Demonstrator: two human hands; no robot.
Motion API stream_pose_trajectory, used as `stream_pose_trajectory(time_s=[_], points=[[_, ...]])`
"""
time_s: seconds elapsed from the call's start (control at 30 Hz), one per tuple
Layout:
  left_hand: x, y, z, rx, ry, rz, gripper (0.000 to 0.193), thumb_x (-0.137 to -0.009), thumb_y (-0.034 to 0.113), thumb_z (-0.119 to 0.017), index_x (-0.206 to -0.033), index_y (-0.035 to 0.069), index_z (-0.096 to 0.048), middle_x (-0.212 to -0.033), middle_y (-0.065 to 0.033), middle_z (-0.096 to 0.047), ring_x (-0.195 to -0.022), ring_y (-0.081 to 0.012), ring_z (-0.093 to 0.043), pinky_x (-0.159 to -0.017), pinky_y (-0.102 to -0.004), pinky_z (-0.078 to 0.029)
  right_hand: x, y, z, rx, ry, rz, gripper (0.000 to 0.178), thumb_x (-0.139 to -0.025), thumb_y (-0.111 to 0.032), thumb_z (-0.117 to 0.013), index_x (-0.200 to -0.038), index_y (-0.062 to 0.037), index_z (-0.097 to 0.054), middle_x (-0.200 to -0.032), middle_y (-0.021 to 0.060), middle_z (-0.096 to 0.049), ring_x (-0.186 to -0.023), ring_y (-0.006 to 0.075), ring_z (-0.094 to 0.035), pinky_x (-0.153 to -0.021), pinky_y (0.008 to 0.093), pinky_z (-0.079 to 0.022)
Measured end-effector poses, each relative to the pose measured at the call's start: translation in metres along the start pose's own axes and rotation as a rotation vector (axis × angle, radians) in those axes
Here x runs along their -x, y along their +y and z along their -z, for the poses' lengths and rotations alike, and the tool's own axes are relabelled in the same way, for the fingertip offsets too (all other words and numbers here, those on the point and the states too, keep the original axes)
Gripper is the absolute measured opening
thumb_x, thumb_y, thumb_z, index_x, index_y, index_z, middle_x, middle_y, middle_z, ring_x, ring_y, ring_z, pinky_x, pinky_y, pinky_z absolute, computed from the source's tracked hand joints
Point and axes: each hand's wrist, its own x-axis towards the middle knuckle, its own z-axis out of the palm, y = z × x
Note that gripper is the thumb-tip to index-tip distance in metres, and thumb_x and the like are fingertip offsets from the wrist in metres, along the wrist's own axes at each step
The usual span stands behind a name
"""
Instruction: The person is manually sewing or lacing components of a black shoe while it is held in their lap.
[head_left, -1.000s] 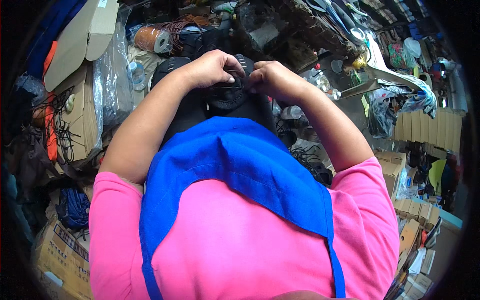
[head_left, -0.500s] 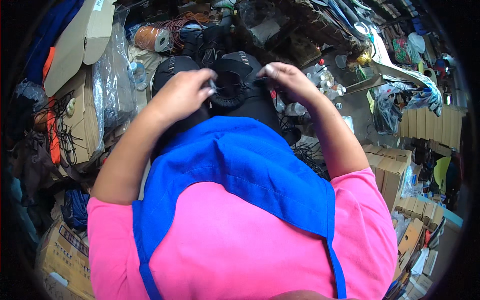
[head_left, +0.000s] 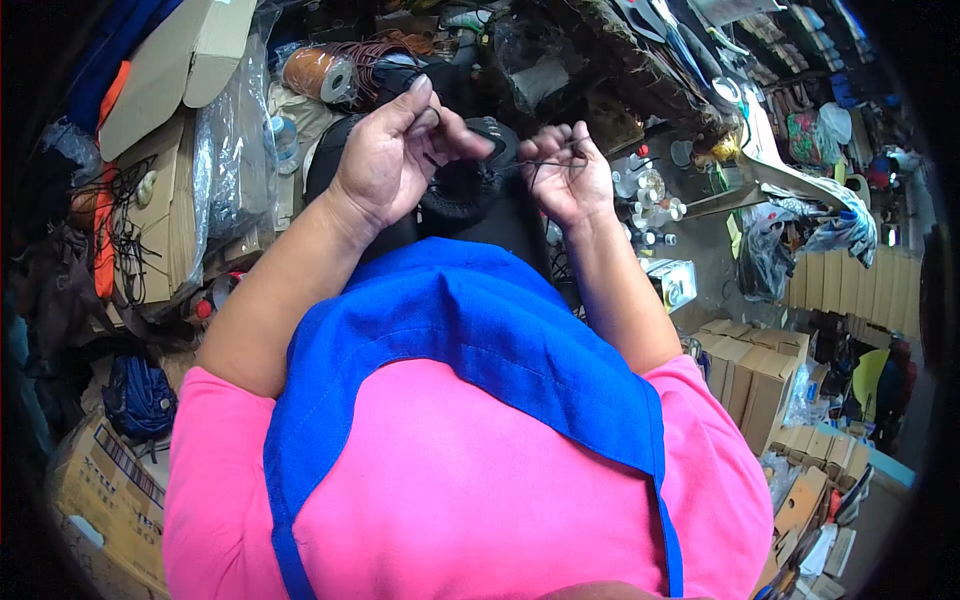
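Observation:
Both my hands are raised over my lap, palms turned partly up. My left hand [head_left: 395, 150] is closed, thumb and index finger together, with a bit of thin black cord showing at the fingers. My right hand [head_left: 572, 178] pinches a thin black cord [head_left: 545, 163], which runs across its fingers toward the middle. Between and below the hands lies a black shoe-like item [head_left: 458, 198] with a ridged, rounded edge. It rests on my dark-clad legs, and its far part is hard to make out against them. A blue apron [head_left: 470, 300] covers my lap nearer to me.
At the far left stand an orange spool [head_left: 318, 75] and cardboard [head_left: 160, 200] with plastic wrap. Small bottles [head_left: 655, 195] crowd the floor on the right, near a tin can [head_left: 672, 282]. Stacked cardboard boxes [head_left: 750, 365] sit farther right; another box [head_left: 105, 500] is at lower left.
Both hands have turned from palms down to palms partly up. My left hand has risen a little and moved right; the black cord now shows clearly at my right fingers.

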Motion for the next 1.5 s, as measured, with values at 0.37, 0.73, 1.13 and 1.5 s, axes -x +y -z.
stream_pose_trajectory(time_s=[0.37, 0.73, 1.13, 1.5], points=[[0.01, 0.07, 0.076, -0.912, 0.305, 0.047, 0.034, -0.096, 0.031, -0.045, -0.086, 0.002, -0.061, -0.085, -0.0103, -0.061, -0.079, -0.0202, -0.061, -0.079, -0.0324, -0.048, 0.052, -0.077, 0.045, 1.029, 0.072, -0.071, 0.033, -0.086, -0.027, -0.063, -0.108, -0.0024, -0.057, -0.101, 0.0119, -0.062, -0.096, 0.023, -0.058, -0.089, 0.0384, -0.044], [0.032, -0.019, 0.033, -1.952, -0.371, -0.397, 0.033, -0.067, 0.011, -0.072, -0.097, 0.007, -0.06, -0.099, -0.0106, -0.056, -0.082, -0.0302, -0.06, -0.069, -0.0384, -0.049, -0.003, -0.029, -0.066, 1.972, -0.382, -0.136, 0.046, -0.081, -0.029, -0.069, -0.119, -0.0067, -0.056, -0.09, 0.0029, -0.06, -0.078, 0.0101, -0.052, -0.07, 0.0276, -0.044], [0.029, 0.008, 0.039, -1.794, -0.289, -0.33, 0.028, -0.066, 0.011, -0.074, -0.088, 0.003, -0.06, -0.088, -0.0113, -0.058, -0.085, -0.0302, -0.06, -0.076, -0.0388, -0.048, 0.026, -0.025, -0.018, 1.498, -0.009, 0.094, 0.028, -0.089, -0.028, -0.058, -0.096, -0.0022, -0.066, -0.08, -0.0013, -0.059, -0.073, 0.0068, -0.049, -0.066, 0.027, -0.041], [-0.004, 0.031, 0.017, -1.633, -0.247, -0.364, 0.017, -0.079, 0.012, -0.065, -0.094, 0.005, -0.067, -0.093, -0.0097, -0.061, -0.091, -0.0243, -0.059, -0.083, -0.033, -0.047, 0.054, -0.06, -0.015, 1.875, -0.071, 0.348, 0.029, -0.086, -0.028, -0.062, -0.097, -0.0011, -0.065, -0.085, 0.0101, -0.061, -0.082, 0.0185, -0.058, -0.076, 0.0317, -0.046]])
